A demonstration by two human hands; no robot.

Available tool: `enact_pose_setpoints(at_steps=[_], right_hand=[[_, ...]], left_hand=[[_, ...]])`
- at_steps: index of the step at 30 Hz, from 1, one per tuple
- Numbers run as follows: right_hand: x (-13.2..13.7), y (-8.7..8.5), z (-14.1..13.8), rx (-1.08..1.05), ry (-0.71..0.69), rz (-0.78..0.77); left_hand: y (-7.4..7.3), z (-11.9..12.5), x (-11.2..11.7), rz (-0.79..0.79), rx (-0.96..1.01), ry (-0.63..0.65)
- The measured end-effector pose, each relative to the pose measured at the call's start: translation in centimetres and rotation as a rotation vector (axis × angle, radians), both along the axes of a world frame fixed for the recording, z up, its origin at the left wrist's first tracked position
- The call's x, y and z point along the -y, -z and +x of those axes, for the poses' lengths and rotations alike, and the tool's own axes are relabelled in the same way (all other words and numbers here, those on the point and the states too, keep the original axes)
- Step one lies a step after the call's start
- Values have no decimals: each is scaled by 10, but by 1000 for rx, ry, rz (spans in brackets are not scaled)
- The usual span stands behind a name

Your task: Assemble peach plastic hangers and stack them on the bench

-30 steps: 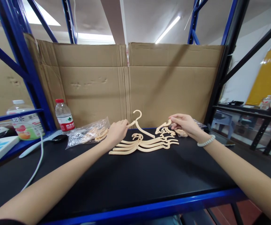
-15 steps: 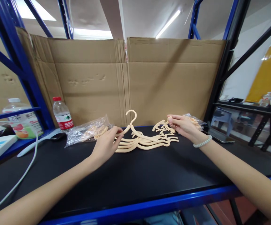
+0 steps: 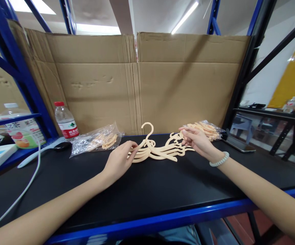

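Several small cream plastic hangers point(image 3: 160, 152) lie in a stack on the black shelf top point(image 3: 147, 190). My left hand point(image 3: 119, 161) pinches the left end of the top hanger, whose hook point(image 3: 148, 128) stands up above the stack. My right hand point(image 3: 197, 141) is closed on the right end of the hangers point(image 3: 178, 137), with a white bead bracelet on its wrist. A clear bag of cream hanger parts point(image 3: 205, 128) lies just behind my right hand.
Another clear bag of cream parts point(image 3: 96, 141) lies at the left of the hangers. A water bottle point(image 3: 66, 121), a large drink bottle point(image 3: 19, 131), a white cable point(image 3: 27, 183) and a dark mouse point(image 3: 62, 146) sit at the left. Cardboard sheets point(image 3: 137, 81) wall the back; blue rack posts point(image 3: 22, 78) flank.
My left hand has lowered the top hanger from its raised, tilted pose down onto the stack. Both hands drew slightly nearer to me; the view tilted down a little.
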State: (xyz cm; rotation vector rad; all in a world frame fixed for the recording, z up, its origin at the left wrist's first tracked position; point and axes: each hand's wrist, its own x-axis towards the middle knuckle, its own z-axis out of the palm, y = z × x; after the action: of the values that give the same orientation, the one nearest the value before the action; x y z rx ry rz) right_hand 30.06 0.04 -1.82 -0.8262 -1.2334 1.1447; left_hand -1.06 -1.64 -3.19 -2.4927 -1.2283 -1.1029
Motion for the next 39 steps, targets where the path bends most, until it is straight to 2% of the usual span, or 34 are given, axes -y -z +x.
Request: enact_pose_setpoints(at_steps=[9, 15, 19, 26, 31, 39], right_hand=[[4, 1, -5, -104, 43, 34], [0, 10, -2, -227, -12, -115], [1, 14, -4, -144, -96, -114], [8, 16, -9, 10, -78, -95], [11, 14, -10, 118, -249, -150], [11, 13, -7, 47, -440, -428]], left_hand=[[4, -2, -1, 16, 9, 4], [8, -2, -1, 13, 1, 21], [8, -2, 1, 6, 23, 41], [7, -2, 3, 6, 63, 62], [8, -2, 2, -33, 114, 78], [8, -1, 4, -17, 135, 84]])
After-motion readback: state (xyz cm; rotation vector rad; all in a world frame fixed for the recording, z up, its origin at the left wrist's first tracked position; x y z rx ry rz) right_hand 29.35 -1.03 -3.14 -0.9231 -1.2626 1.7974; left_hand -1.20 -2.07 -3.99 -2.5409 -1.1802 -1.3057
